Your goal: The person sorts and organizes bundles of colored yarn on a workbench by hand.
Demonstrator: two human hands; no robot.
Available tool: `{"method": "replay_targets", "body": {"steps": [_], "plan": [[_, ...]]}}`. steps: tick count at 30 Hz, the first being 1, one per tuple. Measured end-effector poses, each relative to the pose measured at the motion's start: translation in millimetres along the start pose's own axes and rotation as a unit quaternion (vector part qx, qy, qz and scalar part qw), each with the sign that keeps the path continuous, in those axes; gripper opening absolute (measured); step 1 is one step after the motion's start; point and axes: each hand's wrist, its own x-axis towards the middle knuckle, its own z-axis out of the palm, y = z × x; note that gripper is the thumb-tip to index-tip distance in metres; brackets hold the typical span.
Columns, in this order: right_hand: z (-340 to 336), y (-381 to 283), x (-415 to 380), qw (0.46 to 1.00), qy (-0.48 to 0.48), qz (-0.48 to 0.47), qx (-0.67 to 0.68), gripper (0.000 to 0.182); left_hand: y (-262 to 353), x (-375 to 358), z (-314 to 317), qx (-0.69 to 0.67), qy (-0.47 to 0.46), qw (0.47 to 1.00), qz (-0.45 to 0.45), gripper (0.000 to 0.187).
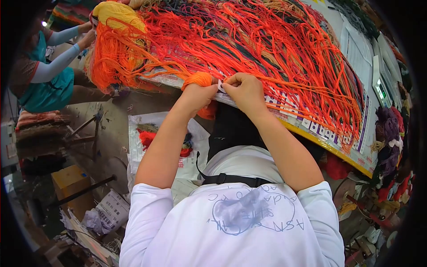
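Note:
My left hand (199, 94) is closed around a small ball of orange yarn (199, 79) at the near edge of the table. My right hand (243, 88) is just to its right, fingers pinched on an orange strand that runs from the ball into the yarn pile. A large tangle of orange, red and dark yarn strands (249, 40) covers the table (329, 133) in front of me. A yellow bundle (116, 13) lies at the pile's far left end.
Another person in a teal apron (49, 84) stands at the left end of the table with hands on the yarn. A white bag with red yarn (151, 133) lies on the floor below. A scale (380, 84) and purple yarn (388, 127) are at the right.

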Motion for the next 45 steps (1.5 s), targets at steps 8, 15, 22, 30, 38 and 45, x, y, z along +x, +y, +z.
{"method": "replay_targets", "body": {"steps": [8, 15, 22, 30, 38, 45], "plan": [[-1.3, -2.5, -26.9, 0.991, 0.037, -0.110, -0.059, 0.012, 3.6, -3.3, 4.6, -0.038, 0.030, 0.999, 0.000, 0.012], [0.7, 9.1, -18.0, 0.992, 0.002, -0.054, 0.116, 0.017, -8.8, 6.5, -13.2, -0.031, 0.088, 0.991, 0.097, 0.004], [-11.4, -15.5, -21.2, 0.959, -0.047, -0.145, -0.240, 0.012, 28.0, -12.7, -76.1, -0.260, 0.182, 0.938, 0.141, 0.004], [-14.4, -12.4, -9.1, 0.938, 0.053, -0.285, -0.188, 0.007, 18.8, -8.0, -57.0, -0.373, -0.093, 0.915, 0.121, 0.012], [-26.7, -14.0, 2.6, 0.985, -0.076, -0.154, 0.021, 0.016, 29.8, 8.7, -16.6, 0.015, -0.140, 0.987, 0.073, 0.021], [-18.6, 13.6, -4.1, 0.976, -0.045, -0.186, -0.105, 0.016, 43.0, -4.9, -124.4, -0.186, -0.028, 0.980, 0.068, 0.015]]}}
